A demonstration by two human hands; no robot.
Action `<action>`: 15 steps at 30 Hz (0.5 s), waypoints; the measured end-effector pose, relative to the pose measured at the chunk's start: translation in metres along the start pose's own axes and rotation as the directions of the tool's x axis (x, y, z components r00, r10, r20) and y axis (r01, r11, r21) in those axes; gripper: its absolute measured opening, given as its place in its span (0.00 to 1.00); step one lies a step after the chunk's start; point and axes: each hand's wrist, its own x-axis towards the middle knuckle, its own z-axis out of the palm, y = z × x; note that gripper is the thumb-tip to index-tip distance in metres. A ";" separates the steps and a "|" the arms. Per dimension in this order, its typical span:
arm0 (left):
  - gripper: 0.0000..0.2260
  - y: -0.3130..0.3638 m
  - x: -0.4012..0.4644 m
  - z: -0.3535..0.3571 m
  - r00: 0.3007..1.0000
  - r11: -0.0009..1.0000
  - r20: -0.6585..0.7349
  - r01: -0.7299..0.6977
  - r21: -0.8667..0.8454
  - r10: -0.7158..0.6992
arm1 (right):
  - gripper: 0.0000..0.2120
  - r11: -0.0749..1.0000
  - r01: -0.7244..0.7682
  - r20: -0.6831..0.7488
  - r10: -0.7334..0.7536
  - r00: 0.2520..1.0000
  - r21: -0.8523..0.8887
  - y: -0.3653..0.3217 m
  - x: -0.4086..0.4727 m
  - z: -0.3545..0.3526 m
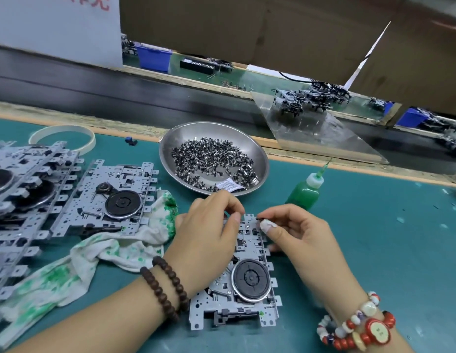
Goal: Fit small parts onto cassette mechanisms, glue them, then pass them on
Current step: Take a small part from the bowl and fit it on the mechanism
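Observation:
A silver cassette mechanism with a black flywheel lies on the green mat in front of me. My left hand rests on its upper left part, fingertips pinched at its top edge. My right hand pinches a small dark part against the mechanism's top right corner. A steel bowl full of several small dark parts stands just behind. A green glue bottle with a needle tip stands to the bowl's right.
Another mechanism lies at the left on a green-stained white rag, beside a stack of several mechanisms. A tape ring lies far left. A conveyor runs behind, with a clear sheet bearing mechanisms.

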 end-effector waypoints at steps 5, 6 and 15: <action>0.07 0.001 -0.001 0.001 1.000 1.000 -0.016 -0.011 0.022 0.011 | 0.09 1.000 -0.013 -0.001 0.013 1.000 0.016 0.003 0.000 -0.001; 0.07 0.001 -0.001 0.001 1.000 0.999 -0.022 -0.014 0.028 0.015 | 0.09 1.000 -0.012 -0.002 0.012 1.000 0.010 0.003 0.000 -0.001; 0.05 0.000 -0.002 0.002 1.000 0.994 -0.012 -0.027 0.102 0.028 | 0.09 0.972 0.065 0.028 -0.060 0.998 -0.227 0.000 -0.001 -0.003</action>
